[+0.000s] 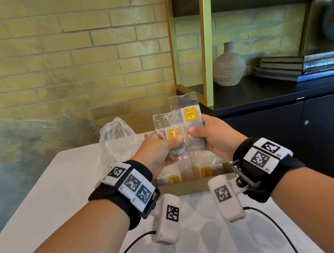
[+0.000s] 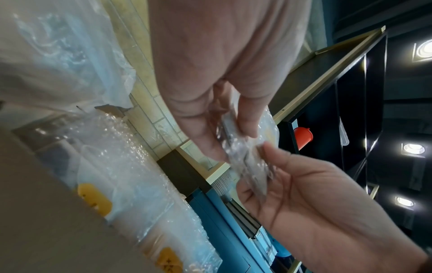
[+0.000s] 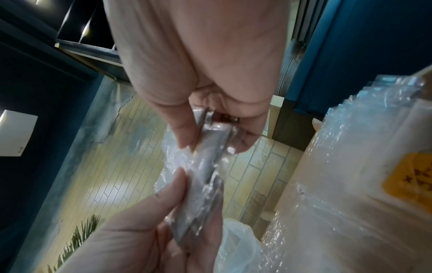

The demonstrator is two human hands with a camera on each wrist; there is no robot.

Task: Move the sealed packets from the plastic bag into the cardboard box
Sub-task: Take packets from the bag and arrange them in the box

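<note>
Two clear sealed packets with yellow labels are held upright side by side above the cardboard box (image 1: 194,186). My left hand (image 1: 175,142) pinches the left packet (image 1: 170,131) and my right hand (image 1: 194,132) pinches the taller right packet (image 1: 190,114), thumbs in front. In the left wrist view my left hand (image 2: 233,140) grips crinkled film, as does my right hand (image 3: 210,140) in the right wrist view. More packets (image 1: 206,170) lie inside the box. The crumpled plastic bag (image 1: 117,139) stands behind and left of the box.
The box sits on a white table (image 1: 41,204) against a yellow brick wall. A dark cabinet (image 1: 315,111) with a vase (image 1: 228,66), stacked books (image 1: 311,64) and a globe stands to the right. Cables trail from the wrist cameras across the near table.
</note>
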